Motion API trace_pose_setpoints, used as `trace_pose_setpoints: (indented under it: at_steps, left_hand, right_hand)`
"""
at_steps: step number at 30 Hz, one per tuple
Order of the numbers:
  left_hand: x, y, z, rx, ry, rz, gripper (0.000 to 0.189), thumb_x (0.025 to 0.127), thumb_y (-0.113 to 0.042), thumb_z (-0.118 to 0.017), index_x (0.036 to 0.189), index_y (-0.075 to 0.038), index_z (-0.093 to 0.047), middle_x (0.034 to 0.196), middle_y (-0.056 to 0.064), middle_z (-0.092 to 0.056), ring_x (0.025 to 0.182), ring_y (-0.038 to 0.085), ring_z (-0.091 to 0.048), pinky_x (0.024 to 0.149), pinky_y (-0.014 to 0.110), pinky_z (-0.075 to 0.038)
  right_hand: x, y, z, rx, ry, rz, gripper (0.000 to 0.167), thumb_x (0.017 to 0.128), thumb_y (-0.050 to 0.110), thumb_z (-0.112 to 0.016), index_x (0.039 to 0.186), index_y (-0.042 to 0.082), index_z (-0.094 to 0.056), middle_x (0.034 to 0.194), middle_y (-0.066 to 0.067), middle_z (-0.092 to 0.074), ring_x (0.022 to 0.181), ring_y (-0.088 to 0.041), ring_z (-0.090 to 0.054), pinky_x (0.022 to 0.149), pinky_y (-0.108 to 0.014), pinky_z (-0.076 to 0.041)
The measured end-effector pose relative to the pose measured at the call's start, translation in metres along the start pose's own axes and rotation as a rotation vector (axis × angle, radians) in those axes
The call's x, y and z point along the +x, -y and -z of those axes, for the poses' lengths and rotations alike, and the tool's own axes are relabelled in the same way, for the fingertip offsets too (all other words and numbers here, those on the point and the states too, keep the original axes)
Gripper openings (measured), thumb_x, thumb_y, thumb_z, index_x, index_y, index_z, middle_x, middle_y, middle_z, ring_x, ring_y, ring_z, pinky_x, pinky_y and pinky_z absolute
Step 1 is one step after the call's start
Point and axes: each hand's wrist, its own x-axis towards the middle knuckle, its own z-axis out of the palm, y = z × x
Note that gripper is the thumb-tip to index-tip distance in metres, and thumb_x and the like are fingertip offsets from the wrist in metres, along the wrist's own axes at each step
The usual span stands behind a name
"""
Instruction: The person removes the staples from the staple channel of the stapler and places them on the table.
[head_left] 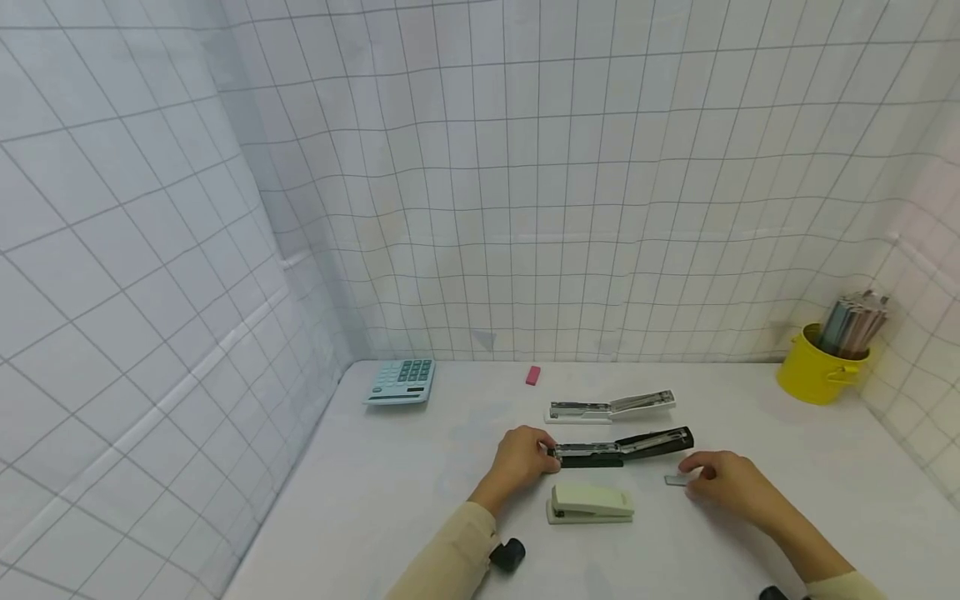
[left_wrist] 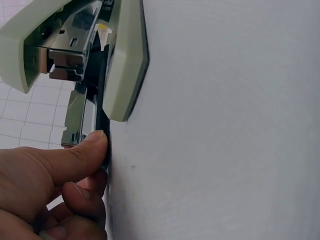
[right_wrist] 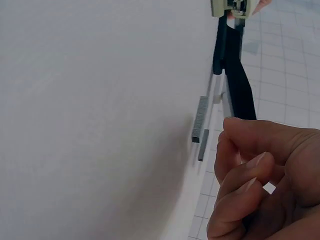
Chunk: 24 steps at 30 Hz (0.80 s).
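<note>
A black stapler (head_left: 592,460) lies opened out flat, its top arm swung to the right. My left hand (head_left: 521,454) pinches the left end of its base between thumb (left_wrist: 95,145) and fingers. My right hand (head_left: 731,487) is low over the table at the right, fingers bent, thumb and forefinger apart in the head view. Just left of those fingers lie staple strips (right_wrist: 200,119), two in the right wrist view, with no contact showing there. A pale green stapler (head_left: 591,503), closed, stands in front of the black one.
Behind the black stapler lies a white stapler (head_left: 611,408), also opened out. Farther back are a pink eraser (head_left: 533,376) and a light blue calculator (head_left: 402,382). A yellow bucket (head_left: 813,371) of pens (head_left: 855,325) stands at the back right. Gridded curtains surround the white table (head_left: 337,517).
</note>
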Motion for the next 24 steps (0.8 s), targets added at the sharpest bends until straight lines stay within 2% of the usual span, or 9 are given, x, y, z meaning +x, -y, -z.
trace_pose_setpoints:
  at_steps: [8,13,17,21,24]
  left_hand:
    - [0.003,-0.003,0.002,-0.021,0.050,0.024,0.023,0.079,-0.015,-0.085,0.099,-0.010,-0.075,0.071,-0.005,-0.061,0.065,0.010,-0.051,0.063,0.029,-0.043]
    - [0.000,0.005,0.009,-0.070,0.048,0.007,0.030,0.078,-0.009,-0.084,0.106,-0.010,-0.075,0.071,-0.005,-0.062,0.064,0.008,-0.053,0.065,0.027,-0.044]
    - [-0.013,0.011,0.023,-0.092,0.055,0.033,0.034,0.079,-0.004,-0.082,0.111,-0.009,-0.074,0.072,-0.003,-0.062,0.063,0.011,-0.054,0.061,0.028,-0.045]
    - [-0.031,0.011,0.036,-0.139,0.124,0.088,0.033,0.079,-0.007,-0.084,0.110,-0.010,-0.073,0.074,0.000,-0.060,0.062,0.015,-0.054,0.057,0.030,-0.044]
    - [-0.044,0.010,0.038,-0.188,0.189,0.091,0.038,0.077,-0.010,-0.087,0.112,-0.010,-0.073,0.072,0.000,-0.062,0.062,0.015,-0.054,0.058,0.029,-0.043]
  right_hand:
    - [-0.011,0.020,0.010,0.083,0.040,0.070,0.028,0.093,0.017,-0.072,0.119,0.006,-0.071,0.085,-0.003,-0.060,0.075,-0.019,-0.052,0.060,-0.030,-0.043]
    - [-0.006,0.035,0.012,0.186,0.076,0.133,0.031,0.096,0.021,-0.070,0.122,0.003,-0.069,0.086,-0.006,-0.060,0.060,-0.013,-0.047,0.052,-0.028,-0.042]
    - [-0.004,0.045,0.011,0.276,0.116,0.155,0.035,0.097,0.021,-0.069,0.124,0.000,-0.067,0.089,-0.008,-0.060,0.052,-0.008,-0.040,0.047,-0.025,-0.038]
    - [-0.005,0.055,0.008,0.290,0.104,0.160,0.036,0.097,0.023,-0.069,0.125,0.000,-0.067,0.095,-0.009,-0.062,0.062,-0.012,-0.048,0.052,-0.026,-0.043]
    - [-0.006,0.065,0.004,0.273,0.084,0.172,0.036,0.096,0.023,-0.071,0.125,0.001,-0.068,0.095,-0.008,-0.063,0.068,-0.017,-0.053,0.055,-0.027,-0.047]
